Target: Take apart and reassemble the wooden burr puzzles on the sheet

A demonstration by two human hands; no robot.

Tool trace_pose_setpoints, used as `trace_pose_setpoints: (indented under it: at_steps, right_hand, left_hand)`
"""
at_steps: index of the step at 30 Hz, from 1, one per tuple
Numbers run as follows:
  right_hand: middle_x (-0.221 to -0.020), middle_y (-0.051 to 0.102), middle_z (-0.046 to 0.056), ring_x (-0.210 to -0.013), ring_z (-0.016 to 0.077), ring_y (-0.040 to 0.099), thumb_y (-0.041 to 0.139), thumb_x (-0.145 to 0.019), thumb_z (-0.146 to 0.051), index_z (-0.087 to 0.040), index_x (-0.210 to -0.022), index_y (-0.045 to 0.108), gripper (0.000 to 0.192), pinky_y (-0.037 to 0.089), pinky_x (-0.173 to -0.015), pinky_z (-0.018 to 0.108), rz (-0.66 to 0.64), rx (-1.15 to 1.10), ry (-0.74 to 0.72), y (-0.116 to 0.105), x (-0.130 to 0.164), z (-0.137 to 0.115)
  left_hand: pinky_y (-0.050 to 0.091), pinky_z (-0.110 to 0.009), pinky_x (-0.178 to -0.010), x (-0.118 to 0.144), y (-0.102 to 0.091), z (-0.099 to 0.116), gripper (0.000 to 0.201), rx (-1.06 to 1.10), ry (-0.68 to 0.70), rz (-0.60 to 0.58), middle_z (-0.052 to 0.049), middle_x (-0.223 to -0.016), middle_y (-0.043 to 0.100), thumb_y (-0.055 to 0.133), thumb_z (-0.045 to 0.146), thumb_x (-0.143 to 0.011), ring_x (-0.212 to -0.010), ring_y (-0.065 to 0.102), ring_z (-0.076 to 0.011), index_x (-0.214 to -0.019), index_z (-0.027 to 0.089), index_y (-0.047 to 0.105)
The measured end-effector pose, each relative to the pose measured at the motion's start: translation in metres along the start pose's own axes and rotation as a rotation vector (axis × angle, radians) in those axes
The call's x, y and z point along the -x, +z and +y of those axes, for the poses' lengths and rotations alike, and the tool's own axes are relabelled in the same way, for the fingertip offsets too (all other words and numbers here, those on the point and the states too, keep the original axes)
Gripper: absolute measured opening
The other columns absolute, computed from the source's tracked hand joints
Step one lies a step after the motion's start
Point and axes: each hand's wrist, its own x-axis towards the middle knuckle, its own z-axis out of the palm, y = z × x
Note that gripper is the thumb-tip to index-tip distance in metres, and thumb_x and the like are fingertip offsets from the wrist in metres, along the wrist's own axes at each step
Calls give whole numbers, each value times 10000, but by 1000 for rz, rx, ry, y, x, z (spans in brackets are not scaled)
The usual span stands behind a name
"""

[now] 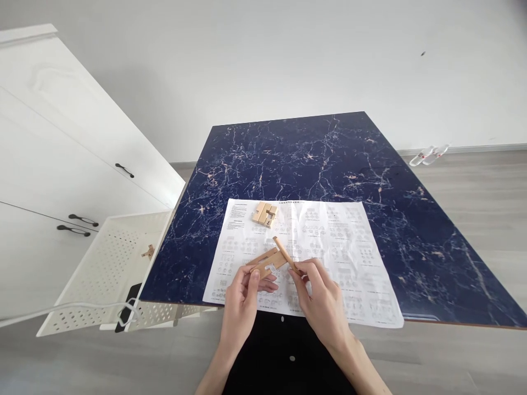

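My left hand [245, 288] is closed on notched wooden puzzle pieces [265, 264], held just above a printed sheet [329, 258]. Between the thumb and fingers of my right hand [319, 282] is a slim wooden stick [284, 250], which slants up to the left. The stick's middle meets or overlaps the right end of the notched pieces; whether they interlock I cannot tell. Farther up on the sheet lies a small group of notched wooden blocks [263, 213], with a dark mark on one block. The sheet is creased and covered in small diagrams and text.
Under the sheet is a dark blue marble-patterned table [288, 159]. A white perforated basket [99, 258] stands at the left, with a small wooden piece [149, 252] in it. White cabinets [74, 148] rise at the left. Clear bottles [430, 155] are by the wall at right.
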Motion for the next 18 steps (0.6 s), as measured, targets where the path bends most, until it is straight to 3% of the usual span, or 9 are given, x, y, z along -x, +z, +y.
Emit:
trace_pose_setpoints:
  at_steps: [13, 18]
  right_hand:
    - [-871, 644, 41, -660, 189, 667, 472, -1117, -319, -243, -993, 572, 177, 490, -526, 288, -51, -107, 133, -11, -9, 2]
    - [-888, 673, 60, -661, 193, 692, 444, -1128, -313, -234, -1006, 589, 205, 469, -490, 281, -33, -73, 97, -8, -7, 5]
  left_hand:
    - [677, -427, -837, -9, 6, 5, 389, 2, 19, -47, -119, -1076, 830, 561, 548, -1072, -913, 825, -280, -1160, 180, 652]
    - [675, -424, -829, -10, 7, 3, 379, 16, 24, -64, -118, -1057, 830, 556, 535, -1079, -906, 825, -279, -1167, 177, 646]
